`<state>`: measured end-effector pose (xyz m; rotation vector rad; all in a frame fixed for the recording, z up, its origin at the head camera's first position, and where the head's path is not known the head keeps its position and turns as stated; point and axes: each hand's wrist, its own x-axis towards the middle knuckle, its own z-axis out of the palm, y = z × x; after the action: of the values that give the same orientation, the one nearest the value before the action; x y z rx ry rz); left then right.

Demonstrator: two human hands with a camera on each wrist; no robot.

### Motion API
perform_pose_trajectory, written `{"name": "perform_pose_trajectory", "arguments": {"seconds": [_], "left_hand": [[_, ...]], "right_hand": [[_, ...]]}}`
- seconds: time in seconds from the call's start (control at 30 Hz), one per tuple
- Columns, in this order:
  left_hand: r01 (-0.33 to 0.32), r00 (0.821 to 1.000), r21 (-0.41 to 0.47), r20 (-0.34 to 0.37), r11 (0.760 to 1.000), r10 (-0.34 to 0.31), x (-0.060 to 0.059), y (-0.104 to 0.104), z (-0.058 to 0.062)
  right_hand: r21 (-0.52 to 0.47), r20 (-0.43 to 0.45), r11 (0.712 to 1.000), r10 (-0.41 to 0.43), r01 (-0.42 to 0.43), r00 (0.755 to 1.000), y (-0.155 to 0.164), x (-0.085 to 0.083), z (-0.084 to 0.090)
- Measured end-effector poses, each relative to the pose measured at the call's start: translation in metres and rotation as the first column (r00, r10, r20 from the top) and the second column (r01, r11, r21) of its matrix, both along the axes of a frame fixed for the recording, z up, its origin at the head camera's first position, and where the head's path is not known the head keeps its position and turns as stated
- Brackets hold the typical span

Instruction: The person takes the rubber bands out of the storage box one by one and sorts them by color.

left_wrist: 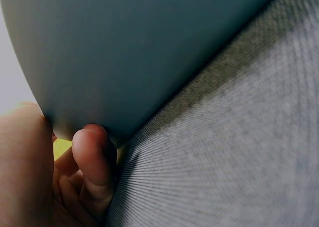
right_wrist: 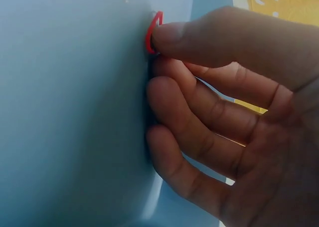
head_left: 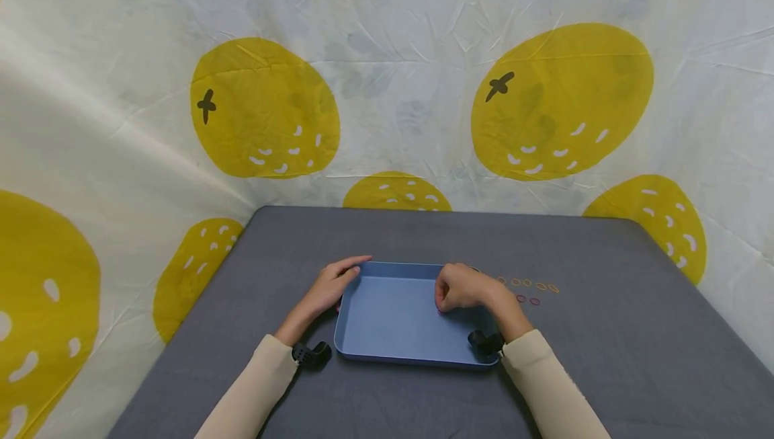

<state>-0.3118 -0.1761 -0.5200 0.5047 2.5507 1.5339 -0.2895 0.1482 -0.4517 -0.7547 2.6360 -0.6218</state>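
Observation:
A blue rectangular tray [head_left: 393,331] lies on the table in front of me. My left hand [head_left: 329,286] holds the tray at its far left corner. In the left wrist view, bent fingers [left_wrist: 92,159] sit against the tray's outer wall, with the thumb side up by the rim. Inside the tray, right of its middle, is my right hand [head_left: 465,286]. Its thumb and index finger pinch a small red rubber band [right_wrist: 148,40] right at the tray floor, as the right wrist view shows. The other fingers curl with their tips close to that floor.
On the grey-covered table [head_left: 605,345], right of the tray, lie a row of orange bands [head_left: 527,283] and some red bands [head_left: 535,302], partly hidden by the right wrist. A white cloth [head_left: 411,109] with yellow fruit prints hangs behind the table and at its left.

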Motion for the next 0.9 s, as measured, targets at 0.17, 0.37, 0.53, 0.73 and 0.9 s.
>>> {"name": "perform_pose_trajectory", "arguments": {"seconds": [0.17, 0.37, 0.53, 0.73, 0.9], "left_hand": [[-0.004, 1.000, 0.000, 0.006, 1.000, 0.004, -0.0001, 0.0004, -0.0002], [-0.003, 1.000, 0.001, 0.010, 1.000, 0.003, 0.0000, 0.0015, 0.0007], [0.003, 1.000, 0.011, 0.009, 1.000, -0.003, 0.0000, 0.0013, 0.0007], [0.008, 1.000, 0.016, 0.003, 1.000, -0.008, 0.0007, 0.0005, 0.0007], [0.001, 1.000, 0.014, 0.007, 1.000, -0.001, 0.0008, 0.0000, 0.0006]], "right_hand": [[0.007, 0.010, 1.000, -0.005, 0.005, 1.000, -0.0001, 0.0002, 0.0014], [-0.038, 0.025, 0.999, 0.016, -0.015, 1.000, 0.0044, -0.0022, 0.0029], [-0.083, 0.038, 0.996, 0.034, -0.030, 0.999, 0.0077, -0.0041, 0.0045], [-0.109, 0.061, 0.993, 0.039, -0.032, 0.997, 0.0087, -0.0052, 0.0062], [-0.133, 0.066, 0.990, 0.045, -0.035, 0.997, 0.0094, -0.0053, 0.0092]]}}
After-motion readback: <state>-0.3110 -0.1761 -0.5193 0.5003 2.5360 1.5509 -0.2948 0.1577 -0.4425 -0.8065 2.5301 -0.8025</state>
